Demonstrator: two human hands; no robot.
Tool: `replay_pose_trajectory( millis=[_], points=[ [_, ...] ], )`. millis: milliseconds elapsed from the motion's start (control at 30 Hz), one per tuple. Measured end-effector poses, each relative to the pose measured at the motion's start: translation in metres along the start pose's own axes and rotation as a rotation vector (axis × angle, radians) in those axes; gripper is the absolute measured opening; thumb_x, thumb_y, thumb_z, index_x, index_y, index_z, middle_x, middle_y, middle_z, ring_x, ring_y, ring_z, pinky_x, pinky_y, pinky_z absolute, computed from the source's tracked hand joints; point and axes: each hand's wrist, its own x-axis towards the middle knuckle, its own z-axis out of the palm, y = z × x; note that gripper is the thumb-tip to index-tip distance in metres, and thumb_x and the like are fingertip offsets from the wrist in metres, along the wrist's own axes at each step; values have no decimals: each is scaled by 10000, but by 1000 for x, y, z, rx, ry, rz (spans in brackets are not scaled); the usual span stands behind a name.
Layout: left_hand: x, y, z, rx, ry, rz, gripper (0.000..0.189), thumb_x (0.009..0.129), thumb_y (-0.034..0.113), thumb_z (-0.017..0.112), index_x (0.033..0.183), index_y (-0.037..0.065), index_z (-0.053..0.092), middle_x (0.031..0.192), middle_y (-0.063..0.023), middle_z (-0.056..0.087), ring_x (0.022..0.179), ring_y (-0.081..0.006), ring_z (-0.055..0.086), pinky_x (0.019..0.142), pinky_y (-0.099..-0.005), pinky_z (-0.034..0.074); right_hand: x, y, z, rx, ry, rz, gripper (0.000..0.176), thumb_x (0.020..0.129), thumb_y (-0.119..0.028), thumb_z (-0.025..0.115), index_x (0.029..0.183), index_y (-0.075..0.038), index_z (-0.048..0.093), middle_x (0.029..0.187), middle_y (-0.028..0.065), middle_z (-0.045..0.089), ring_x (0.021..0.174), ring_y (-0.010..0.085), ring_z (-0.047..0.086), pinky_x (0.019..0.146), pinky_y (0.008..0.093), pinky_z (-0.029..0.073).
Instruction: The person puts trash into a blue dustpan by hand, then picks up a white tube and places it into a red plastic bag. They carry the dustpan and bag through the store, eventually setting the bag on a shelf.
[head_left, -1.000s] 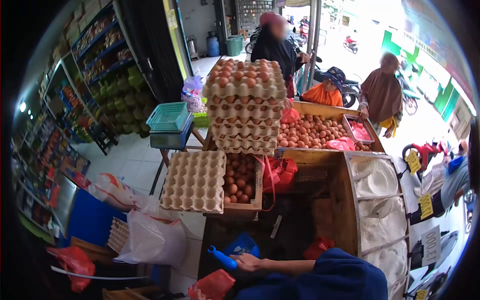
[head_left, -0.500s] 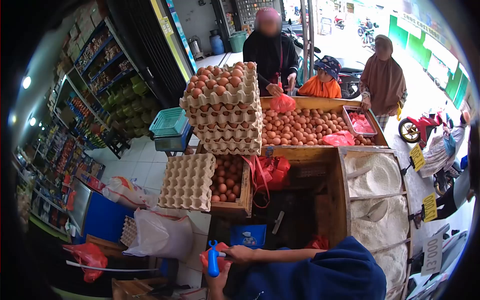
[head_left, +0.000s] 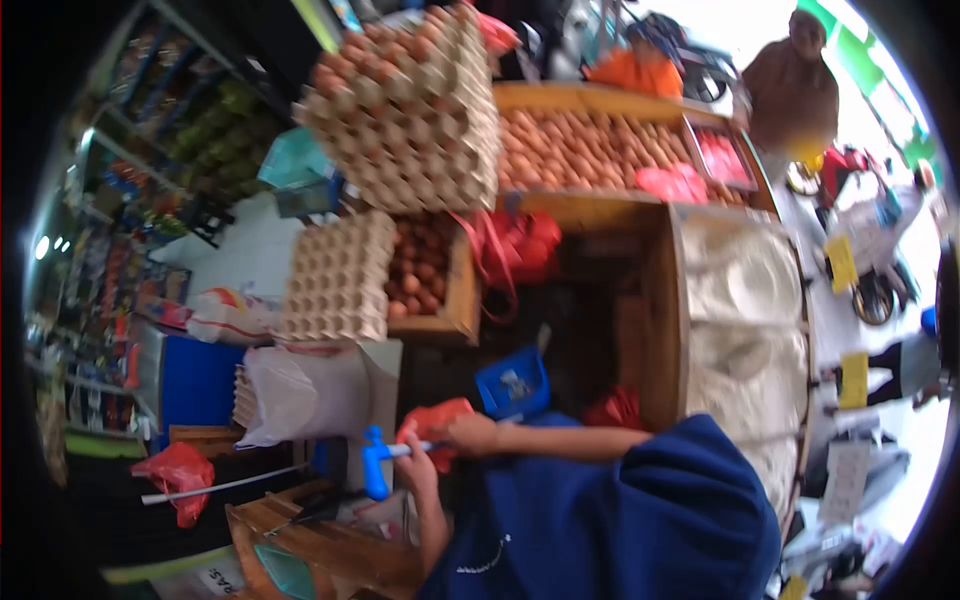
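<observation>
In the lower middle, my right hand (head_left: 472, 436) is closed around the end of a pale-shafted stick with a blue, hammer-like head (head_left: 375, 462). The head points left. My left hand (head_left: 422, 472) is just below the shaft, fingers curled against a crumpled red plastic bag (head_left: 440, 412) bunched between my hands. Blur hides the exact grip. Beyond my right hand sits a tilted blue basket (head_left: 512, 387) with small pale items inside that I cannot make out.
Ahead stand tall stacked egg trays (head_left: 415, 120), an empty egg tray (head_left: 338, 275), a wooden bin of eggs (head_left: 590, 145) and rice compartments (head_left: 745, 270) on the right. A white sack (head_left: 305, 395) stands left. A person (head_left: 795, 90) stands beyond the bin.
The view has dipped, so the stall appears higher in the frame. The blue-headed stick has turned and shifted left with my hands, its shaft showing more. The blue basket now looks tilted.
</observation>
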Motion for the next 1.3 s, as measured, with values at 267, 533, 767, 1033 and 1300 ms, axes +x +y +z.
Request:
replay_pose_trajectory(
  millis=[267,533,767,1033,1300],
  points=[
    [-30,-18,6,-277,-118,-320,297,944,221,446,956,-26,612,1023,-119,645,510,-46,390,472,-185,307,-128,137,-15,339,483,992,370,789,-233,609,1097,-29,586,958,182,641,859,312,637,772,378,504],
    [-36,-65,39,-227,24,-538,190,870,160,517,873,-6,608,925,-108,650,597,-87,475,541,-216,373,-129,302,52,1496,644,1226,440,937,-335,412,1301,-89,404,846,153,612,737,246,625,637,387,527],
    [-42,-94,12,-196,129,-575,187,803,100,505,914,-14,602,848,-116,632,583,-103,495,507,-219,388,38,468,170,1364,438,1370,476,912,-426,372,1259,-105,427,953,187,589,742,319,609,655,478,508],
    [-49,-120,10,-296,426,-644,127,818,97,506,828,21,607,772,-103,646,456,-92,456,419,-212,352,61,530,247,1612,572,1290,282,854,-273,481,1075,-102,516,925,138,573,754,328,594,642,501,503],
    [-57,-132,-12,-429,609,-630,127,834,112,510,828,39,614,727,-77,634,418,-85,437,391,-206,337,-101,396,146,213,-582,1124,220,745,-133,542,928,-60,641,729,124,620,687,242,640,515,385,508]
  ],
)
